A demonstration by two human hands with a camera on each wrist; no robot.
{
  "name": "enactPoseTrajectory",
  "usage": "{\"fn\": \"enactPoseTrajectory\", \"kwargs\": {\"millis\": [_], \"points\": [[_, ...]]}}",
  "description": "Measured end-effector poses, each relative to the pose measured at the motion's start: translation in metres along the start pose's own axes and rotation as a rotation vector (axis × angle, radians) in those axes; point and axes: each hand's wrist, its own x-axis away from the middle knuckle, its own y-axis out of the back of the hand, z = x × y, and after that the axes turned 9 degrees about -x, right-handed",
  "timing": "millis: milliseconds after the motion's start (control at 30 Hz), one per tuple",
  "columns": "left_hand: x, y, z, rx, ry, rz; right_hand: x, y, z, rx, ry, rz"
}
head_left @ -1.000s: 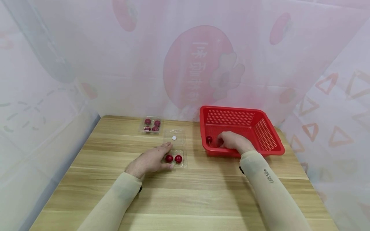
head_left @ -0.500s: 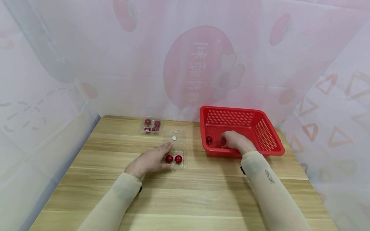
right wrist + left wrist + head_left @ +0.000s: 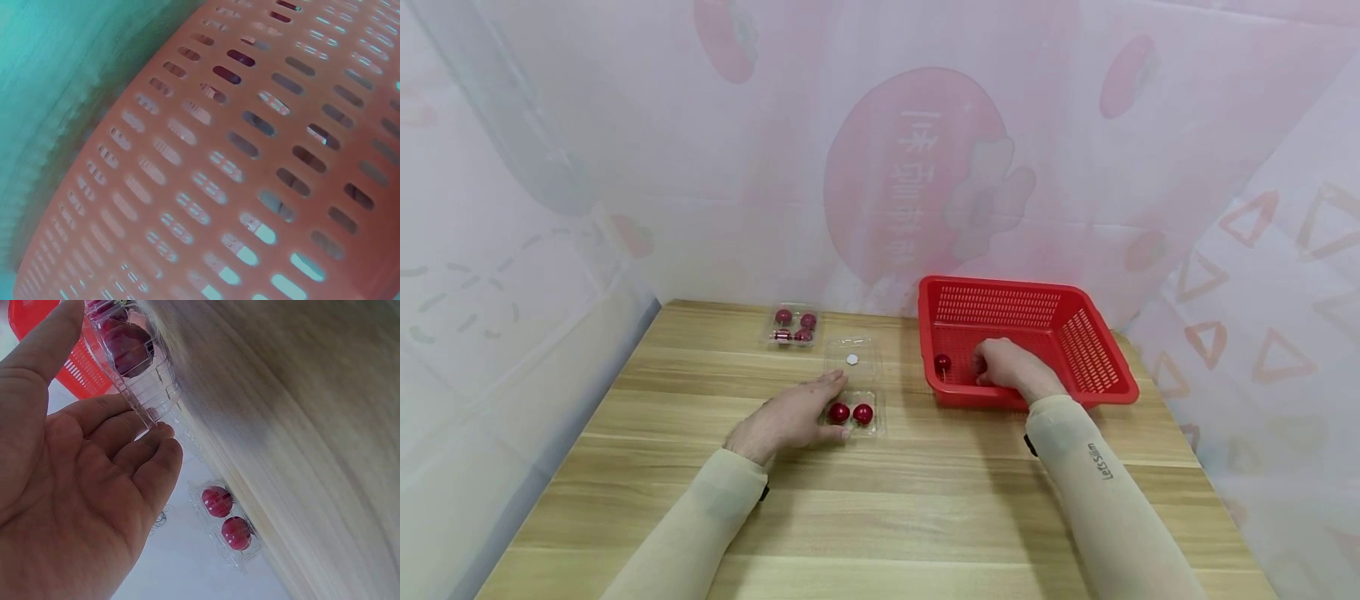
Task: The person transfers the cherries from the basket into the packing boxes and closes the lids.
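Note:
My left hand [image 3: 790, 417] lies beside a clear plastic box [image 3: 147, 387], fingers nearly straight and touching its edge, thumb on its near side. Two shiny, cherry-like red fruits [image 3: 862, 413] sit in the box, whose lid [image 3: 852, 360] is folded back with a white sticker on it. Over the near rim of the red basket [image 3: 1022, 283] reaches my right hand [image 3: 1011, 367], fingers bent down inside. Its fingertips are hidden; in the right wrist view something dark red [image 3: 240, 58] shows through the slots near skin. Left of this hand, another red fruit [image 3: 942, 362] with a pale stem lies in the basket.
A second clear box [image 3: 794, 323], its lid down over several red fruits, stands at the back left of the wooden table [image 3: 880, 517]. Pale printed cloth [image 3: 760, 167] hangs close behind the table and at both sides.
My right hand has shifted slightly right inside the basket, and a bit of red glimpsed at its fingertips half a second ago is now hidden. My left hand and the boxes stay in place.

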Motion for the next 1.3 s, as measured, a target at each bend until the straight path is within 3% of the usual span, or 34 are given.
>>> {"fn": "enactPoseTrajectory", "kwargs": {"millis": [200,400,1000,1300], "points": [[-0.001,0.000,0.000,0.000,-0.005,0.000,-0.001,-0.001,-0.001,0.000,0.016,-0.005],[-0.001,0.000,0.000,0.003,-0.002,0.003,0.003,0.004,0.005,0.046,0.086,-0.072],[-0.001,0.000,0.001,0.012,-0.003,0.001,0.022,0.015,0.050,0.087,0.238,-0.172],[0.000,-0.001,0.001,0.009,-0.006,0.000,0.030,0.010,0.070,0.102,0.301,-0.196]]}}
